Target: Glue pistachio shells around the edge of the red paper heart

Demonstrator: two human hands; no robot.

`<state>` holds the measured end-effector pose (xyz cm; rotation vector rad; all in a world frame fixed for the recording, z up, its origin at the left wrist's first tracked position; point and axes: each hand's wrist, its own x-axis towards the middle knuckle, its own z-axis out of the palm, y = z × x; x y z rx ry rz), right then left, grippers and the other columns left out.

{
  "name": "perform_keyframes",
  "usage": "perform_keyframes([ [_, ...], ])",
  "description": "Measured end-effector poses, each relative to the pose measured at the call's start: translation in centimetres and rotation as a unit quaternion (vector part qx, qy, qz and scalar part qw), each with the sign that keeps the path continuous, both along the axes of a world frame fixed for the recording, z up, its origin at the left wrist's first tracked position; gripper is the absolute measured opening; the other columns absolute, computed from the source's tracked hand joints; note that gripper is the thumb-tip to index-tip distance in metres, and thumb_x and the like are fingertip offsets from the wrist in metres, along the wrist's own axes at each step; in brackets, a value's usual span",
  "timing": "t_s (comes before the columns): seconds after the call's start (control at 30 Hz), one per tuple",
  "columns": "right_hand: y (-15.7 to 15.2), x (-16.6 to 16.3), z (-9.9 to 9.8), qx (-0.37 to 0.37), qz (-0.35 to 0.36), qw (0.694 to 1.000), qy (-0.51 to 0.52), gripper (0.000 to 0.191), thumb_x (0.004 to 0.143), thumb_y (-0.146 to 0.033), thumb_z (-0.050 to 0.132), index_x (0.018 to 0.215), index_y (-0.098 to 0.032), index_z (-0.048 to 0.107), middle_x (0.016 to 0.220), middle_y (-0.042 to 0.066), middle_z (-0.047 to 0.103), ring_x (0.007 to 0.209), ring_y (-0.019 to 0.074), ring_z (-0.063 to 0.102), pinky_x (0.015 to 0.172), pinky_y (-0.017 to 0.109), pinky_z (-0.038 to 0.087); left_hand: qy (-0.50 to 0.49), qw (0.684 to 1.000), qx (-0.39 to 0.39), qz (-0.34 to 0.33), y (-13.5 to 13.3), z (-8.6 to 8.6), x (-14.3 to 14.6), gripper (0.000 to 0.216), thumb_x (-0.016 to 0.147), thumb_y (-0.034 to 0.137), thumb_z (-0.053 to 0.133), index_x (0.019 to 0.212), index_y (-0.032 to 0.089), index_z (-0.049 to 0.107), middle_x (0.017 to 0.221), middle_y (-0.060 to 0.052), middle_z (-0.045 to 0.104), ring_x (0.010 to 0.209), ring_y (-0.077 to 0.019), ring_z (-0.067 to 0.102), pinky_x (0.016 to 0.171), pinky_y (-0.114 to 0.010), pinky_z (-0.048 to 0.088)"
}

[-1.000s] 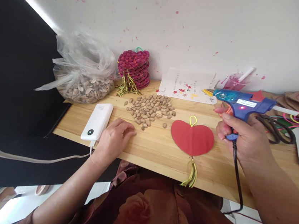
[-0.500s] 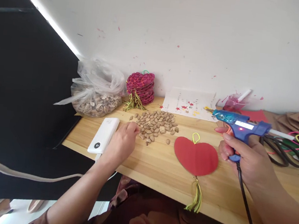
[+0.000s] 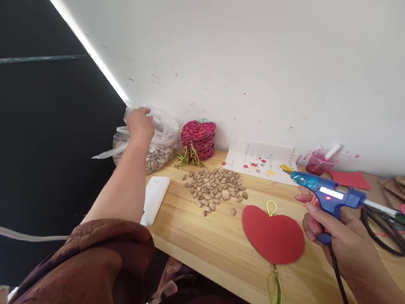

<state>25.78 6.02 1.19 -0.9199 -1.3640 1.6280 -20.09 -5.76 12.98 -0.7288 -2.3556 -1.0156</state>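
My right hand (image 3: 339, 236) grips a blue hot glue gun (image 3: 324, 188), its nozzle pointing left and a small light glowing on its side. My left hand (image 3: 140, 124) is stretched over the top of a clear plastic bag (image 3: 164, 130) of pistachio-like shells; its fingers show in part, slightly apart, with nothing visible in them. Between my hands a red heart-shaped card (image 3: 273, 235) lies flat, with a yellow loop on top and a yellow-green tassel (image 3: 274, 297) hanging below. A spread of whole shells (image 3: 216, 188) lies left of the heart.
A stack of purple-red shell-covered hearts (image 3: 198, 139) leans by the wall. Beside it lies a white sheet (image 3: 238, 156) with star stickers. A pink cup (image 3: 320, 161), red card (image 3: 351, 178) and black scissors handles (image 3: 379, 235) are on the right. A white power bank (image 3: 155, 200) lies left.
My left hand has moved from beside the loose shells, up and left to the plastic bag. My right hand still holds the glue gun. The view has shifted slightly.
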Motion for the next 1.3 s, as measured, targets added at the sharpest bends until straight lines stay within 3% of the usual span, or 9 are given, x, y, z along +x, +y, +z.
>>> perform_keyframes([
  [0.13,0.1,0.1,-0.2,-0.002,-0.008,1.0,0.003,0.022,0.073,-0.041,0.086,0.087,-0.028,0.075,0.053,-0.004,0.046,0.048,0.015,0.043,0.042,0.029,0.036,0.01,0.999,0.02,-0.029,0.1,-2.1,0.9,0.019,0.088,0.013,0.054,0.096,0.016,0.071,0.102,-0.009,0.075,0.1,-0.0247,0.069,0.101,-0.039,0.048],
  [0.3,-0.2,0.2,0.2,0.017,0.0,1.0,0.001,0.02,0.08,-0.038,0.083,0.094,-0.027,0.077,0.053,-0.004,0.049,0.048,0.014,0.046,0.045,0.027,0.035,-0.054,0.981,0.089,-0.164,0.3,-5.2,7.3,0.018,0.09,0.031,0.061,0.092,0.018,0.074,0.075,-0.003,0.072,0.072,-0.0188,0.067,0.073,-0.029,0.051],
  [0.43,-0.3,0.0,0.5,0.022,0.003,1.0,0.004,0.022,0.082,-0.037,0.081,0.098,-0.022,0.077,0.053,-0.005,0.049,0.047,0.012,0.047,0.046,0.026,0.034,-0.114,0.957,0.021,-0.267,0.0,-7.4,12.3,0.034,0.092,0.044,0.06,0.072,0.019,0.071,0.061,-0.001,0.066,0.06,-0.0164,0.06,0.062,-0.028,0.046],
  [0.53,-0.3,0.0,0.5,0.023,0.002,1.0,0.004,0.023,0.082,-0.037,0.081,0.097,-0.021,0.077,0.051,-0.006,0.048,0.046,0.0116,0.045,0.046,0.026,0.033,-0.103,0.947,-0.028,-0.304,-0.8,-8.4,13.5,0.024,0.089,0.035,0.061,0.082,0.019,0.077,0.08,-0.003,0.076,0.076,-0.0186,0.067,0.071,-0.028,0.048],
  [0.63,-0.4,0.1,0.5,0.027,0.004,1.0,0.004,0.018,0.082,-0.036,0.081,0.094,-0.024,0.075,0.053,-0.005,0.049,0.047,0.013,0.046,0.047,0.028,0.034,-0.084,0.949,-0.069,-0.295,-1.8,-9.0,13.0,0.024,0.086,0.028,0.063,0.102,0.02,0.08,0.101,-0.005,0.08,0.09,-0.0212,0.07,0.079,-0.03,0.05],
  [0.8,-0.5,0.2,0.6,0.028,0.008,0.999,0.014,0.008,0.085,-0.033,0.08,0.089,-0.028,0.075,0.054,-0.004,0.049,0.05,0.0144,0.046,0.048,0.029,0.035,-0.077,0.943,-0.207,-0.25,-3.3,-9.9,12.0,0.027,0.091,0.038,0.062,0.081,0.02,0.08,0.08,-0.006,0.079,0.079,-0.0256,0.072,0.077,-0.035,0.051],
  [1.0,-0.7,0.0,0.8,0.017,0.004,1.0,0.012,0.008,0.083,-0.032,0.081,0.085,-0.029,0.073,0.054,-0.004,0.048,0.049,0.0134,0.045,0.047,0.028,0.036,-0.059,0.945,-0.163,-0.276,-4.6,-11.1,13.7,0.024,0.093,0.023,0.059,0.106,0.022,0.079,0.108,-0.007,0.081,0.101,-0.0261,0.074,0.09,-0.036,0.054],
  [1.17,-0.7,-0.1,0.9,0.008,-0.003,1.0,0.004,0.01,0.082,-0.032,0.082,0.086,-0.029,0.074,0.057,-0.003,0.049,0.05,0.0136,0.043,0.046,0.028,0.037,0.017,0.942,-0.139,-0.304,-7.0,-12.1,16.2,0.025,0.1,0.034,0.058,0.09,0.021,0.076,0.093,-0.006,0.079,0.087,-0.0227,0.071,0.084,-0.035,0.055],
  [1.3,-0.7,-0.1,0.7,0.013,-0.006,1.0,0.001,0.01,0.082,-0.032,0.081,0.089,-0.028,0.075,0.057,-0.004,0.047,0.05,0.0133,0.043,0.046,0.027,0.038,0.084,0.954,-0.164,-0.236,-9.6,-12.8,16.1,0.03,0.098,0.032,0.06,0.124,0.021,0.07,0.128,-0.014,0.069,0.121,-0.0322,0.062,0.107,-0.05,0.048],
])
